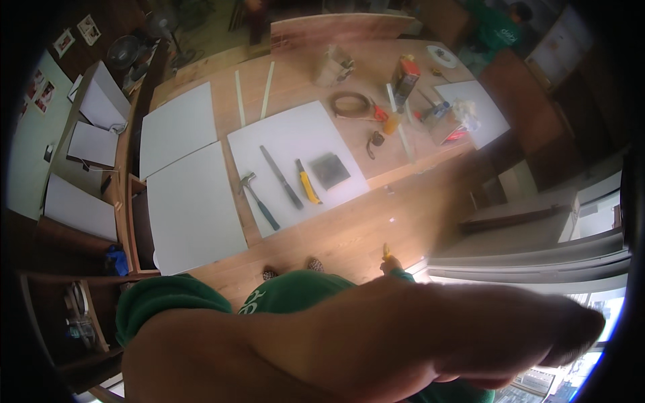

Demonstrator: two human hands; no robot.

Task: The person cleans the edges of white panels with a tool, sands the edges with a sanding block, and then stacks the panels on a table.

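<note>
My left arm crosses the bottom of the head view very near the camera, and its hand [497, 329] lies at the lower right. Its fingers stretch rightward with nothing visible in them; some are hidden underneath. Beyond it, my right hand [391, 266] is closed around a small yellow object [386, 251], too small to name surely. Both hands are off the workbench. On a white panel [295, 138] rest a claw hammer [259, 200], a long grey flat tool like a file [281, 176], a yellow utility knife [309, 186] and a dark square pad [329, 171].
More white panels [195, 208] lie at the left of the wooden workbench [383, 176]. Toward its far right are a coiled brown strip [349, 103], a red-and-black box [406, 79] and assorted tools. A person in green [500, 30] is at the far right. Shelving [87, 316] stands at lower left.
</note>
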